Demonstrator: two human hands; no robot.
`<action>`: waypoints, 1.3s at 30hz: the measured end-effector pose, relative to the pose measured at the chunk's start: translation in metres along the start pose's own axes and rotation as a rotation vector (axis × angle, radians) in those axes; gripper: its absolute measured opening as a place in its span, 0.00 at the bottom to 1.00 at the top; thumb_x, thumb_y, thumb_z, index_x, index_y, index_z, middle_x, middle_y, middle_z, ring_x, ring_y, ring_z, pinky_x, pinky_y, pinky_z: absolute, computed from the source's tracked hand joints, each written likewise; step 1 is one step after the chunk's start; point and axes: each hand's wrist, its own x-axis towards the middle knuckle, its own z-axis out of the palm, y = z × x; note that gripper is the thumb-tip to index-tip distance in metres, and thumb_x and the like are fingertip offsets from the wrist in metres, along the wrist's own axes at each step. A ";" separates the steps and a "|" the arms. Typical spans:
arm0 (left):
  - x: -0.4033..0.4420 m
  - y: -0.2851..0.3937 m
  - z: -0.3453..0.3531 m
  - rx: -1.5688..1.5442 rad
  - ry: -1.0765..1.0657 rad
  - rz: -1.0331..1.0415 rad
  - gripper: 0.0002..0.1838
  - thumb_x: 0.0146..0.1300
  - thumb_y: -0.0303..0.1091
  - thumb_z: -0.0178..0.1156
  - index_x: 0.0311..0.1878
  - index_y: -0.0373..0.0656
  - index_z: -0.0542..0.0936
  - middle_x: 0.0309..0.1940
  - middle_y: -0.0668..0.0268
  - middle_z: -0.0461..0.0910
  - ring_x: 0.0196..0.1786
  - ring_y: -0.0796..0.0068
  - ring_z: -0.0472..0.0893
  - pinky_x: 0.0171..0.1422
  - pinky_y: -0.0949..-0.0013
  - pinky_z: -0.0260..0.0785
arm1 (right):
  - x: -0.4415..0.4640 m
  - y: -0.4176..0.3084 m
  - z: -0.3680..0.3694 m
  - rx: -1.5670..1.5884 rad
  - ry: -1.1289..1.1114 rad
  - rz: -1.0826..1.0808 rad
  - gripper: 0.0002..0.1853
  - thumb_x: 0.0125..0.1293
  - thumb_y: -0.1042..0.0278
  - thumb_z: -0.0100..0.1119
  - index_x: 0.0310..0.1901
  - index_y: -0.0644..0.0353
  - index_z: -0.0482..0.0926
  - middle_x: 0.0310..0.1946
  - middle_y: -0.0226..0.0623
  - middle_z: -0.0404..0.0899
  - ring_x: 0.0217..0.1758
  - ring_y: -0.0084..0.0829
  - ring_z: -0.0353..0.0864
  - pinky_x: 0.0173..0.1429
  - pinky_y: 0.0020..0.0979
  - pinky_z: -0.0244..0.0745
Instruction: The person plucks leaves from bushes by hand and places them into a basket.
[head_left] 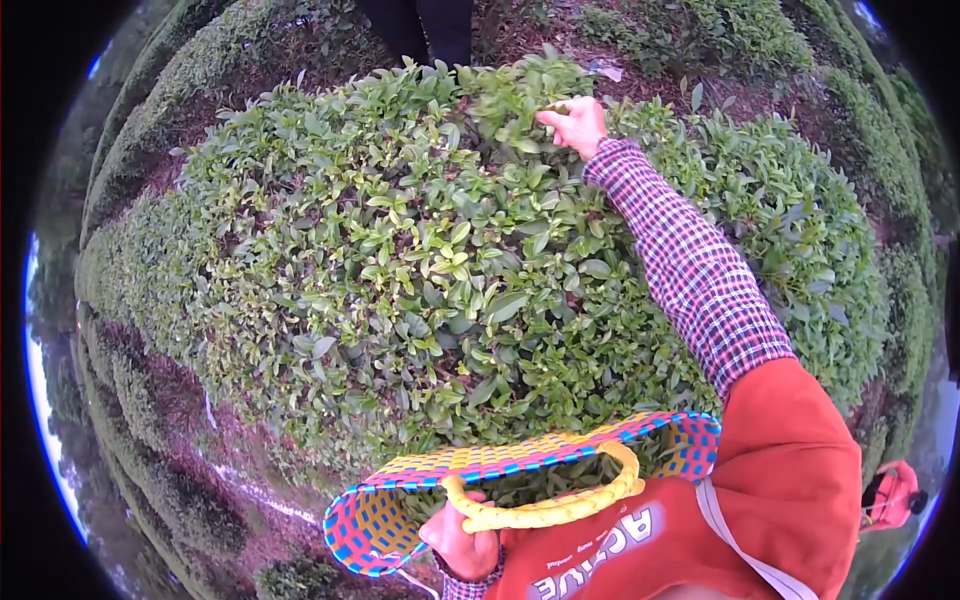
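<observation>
Reaching across the tea bush (450,260), I have my right hand (580,126) at its far side, a little right of the middle. The thumb and forefinger are drawn close together at the leafy shoots (525,110); the leaves there are blurred, and I cannot tell whether anything sits between my fingertips. My checked sleeve (700,260) passes over the right part of the bush.

Near me, my left hand (462,540) is curled around the left end of the yellow handle (560,515) on the woven basket (375,540). The basket lies between the near edge of the bush and my red top (800,420), its mouth open towards me. Its strips are red, blue and yellow, and loose green leaves (535,488) lie inside. How deep they go, I cannot tell. A pale strap (715,515) crosses my top to the right of the white lettering (600,550).

Beyond the bush, on the far side, are somebody's dark trousers (440,30). A pale scrap (607,70) lies just past my right hand. Another person (893,495), in red, is near the right edge, well apart from both my hands. More hedge rows (150,470) run along the left, with brownish ground (260,440) between.
</observation>
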 end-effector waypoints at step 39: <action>0.005 -0.011 -0.016 -0.057 -0.093 0.046 0.08 0.51 0.31 0.54 0.30 0.34 0.76 0.17 0.62 0.75 0.17 0.70 0.76 0.25 0.71 0.67 | 0.048 -0.035 0.026 -0.958 -0.525 -0.226 0.51 0.33 0.30 0.63 0.58 0.56 0.65 0.49 0.47 0.72 0.53 0.44 0.71 0.57 0.40 0.66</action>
